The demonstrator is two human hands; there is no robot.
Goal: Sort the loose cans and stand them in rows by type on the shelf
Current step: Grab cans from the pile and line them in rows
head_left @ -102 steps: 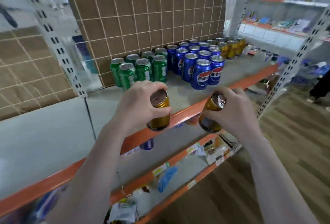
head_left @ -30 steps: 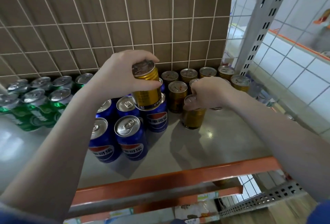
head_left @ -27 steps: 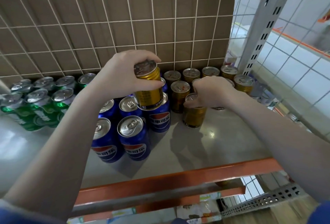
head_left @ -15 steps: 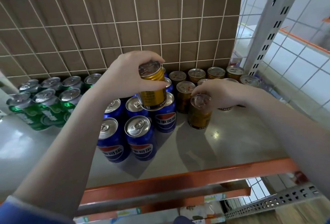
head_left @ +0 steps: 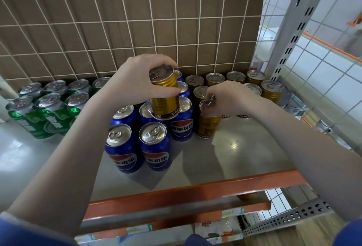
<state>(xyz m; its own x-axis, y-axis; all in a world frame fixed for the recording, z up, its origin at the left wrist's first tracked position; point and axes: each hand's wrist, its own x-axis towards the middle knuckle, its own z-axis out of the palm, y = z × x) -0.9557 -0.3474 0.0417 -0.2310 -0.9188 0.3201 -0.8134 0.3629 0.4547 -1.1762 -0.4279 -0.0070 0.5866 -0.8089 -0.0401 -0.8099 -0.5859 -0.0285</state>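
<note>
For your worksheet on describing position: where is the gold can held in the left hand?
In the head view, centre frame, the left hand holds the gold can above the blue Pepsi cans.

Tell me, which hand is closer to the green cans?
Left. The left hand holds a gold can above the blue cans, beside the green metal cans. The right hand is farther away, at the gold rows.

Bare forearms end in blue short sleeves [head_left: 29, 232] at both lower corners.
</note>
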